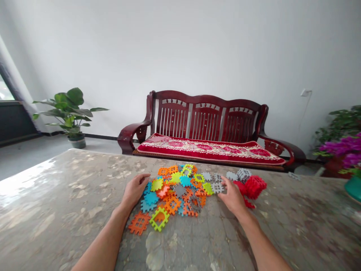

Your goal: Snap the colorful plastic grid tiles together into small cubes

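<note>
A pile of toothed plastic building tiles lies in the middle of the table, with orange tiles [172, 204], blue tiles [151, 198], yellow-green tiles [159, 219] and a dark grey tile [179, 191] overlapping. My left hand [135, 189] rests at the pile's left edge, fingers stretched out and holding nothing visible. On the other side, my right hand [231, 195] has its thumb and forefinger apart, close to a light grey window tile [217, 188]; whether they touch it I cannot tell. Beyond that hand sit red tiles [255, 187] in a stacked cluster and grey tiles [243, 174].
The patterned table cover [175, 252] stretches out around the pile. A lone grey tile [294, 175] lies toward the back right. Behind the table stands a dark red wooden bench [205, 120] with a red floral cushion [208, 148]. Purple flowers [342, 150] in a teal pot [354, 188] are at far right.
</note>
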`<state>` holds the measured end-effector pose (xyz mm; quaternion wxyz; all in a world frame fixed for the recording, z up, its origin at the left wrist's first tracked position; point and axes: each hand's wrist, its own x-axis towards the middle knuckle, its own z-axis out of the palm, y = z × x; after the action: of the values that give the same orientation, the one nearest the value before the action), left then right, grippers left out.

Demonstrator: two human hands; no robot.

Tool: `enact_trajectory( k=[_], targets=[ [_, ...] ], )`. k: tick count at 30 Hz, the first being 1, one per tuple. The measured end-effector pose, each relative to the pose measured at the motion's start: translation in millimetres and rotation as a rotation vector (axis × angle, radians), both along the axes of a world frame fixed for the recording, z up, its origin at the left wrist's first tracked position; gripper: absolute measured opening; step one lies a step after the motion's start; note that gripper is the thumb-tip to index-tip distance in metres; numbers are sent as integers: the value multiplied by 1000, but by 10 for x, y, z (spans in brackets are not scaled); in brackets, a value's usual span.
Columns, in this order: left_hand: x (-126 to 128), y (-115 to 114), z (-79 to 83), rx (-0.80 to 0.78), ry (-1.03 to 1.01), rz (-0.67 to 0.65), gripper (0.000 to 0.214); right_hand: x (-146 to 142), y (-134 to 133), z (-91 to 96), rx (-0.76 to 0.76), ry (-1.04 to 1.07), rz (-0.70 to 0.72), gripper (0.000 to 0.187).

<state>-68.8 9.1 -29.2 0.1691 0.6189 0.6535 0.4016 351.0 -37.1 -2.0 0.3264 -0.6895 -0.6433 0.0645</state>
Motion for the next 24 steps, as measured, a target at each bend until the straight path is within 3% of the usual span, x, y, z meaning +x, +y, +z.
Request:
enact_trajectory(
  k=[6,11,20,24],
  targets=[
    [-1,-12,18,-6,37,2,39,13,-71,44,-133,-123,88,66],
    [5,-19,35,-18,39,-16,40,-43,-122,135,-176,-187,32,59],
    [-12,0,6,-16,61,-19,39,-102,-132,107,-175,-194,-19,48],
    [0,-7,20,-15,61,-17,38,-82,-94,189,-95,-184,-53,51]
  ],
)
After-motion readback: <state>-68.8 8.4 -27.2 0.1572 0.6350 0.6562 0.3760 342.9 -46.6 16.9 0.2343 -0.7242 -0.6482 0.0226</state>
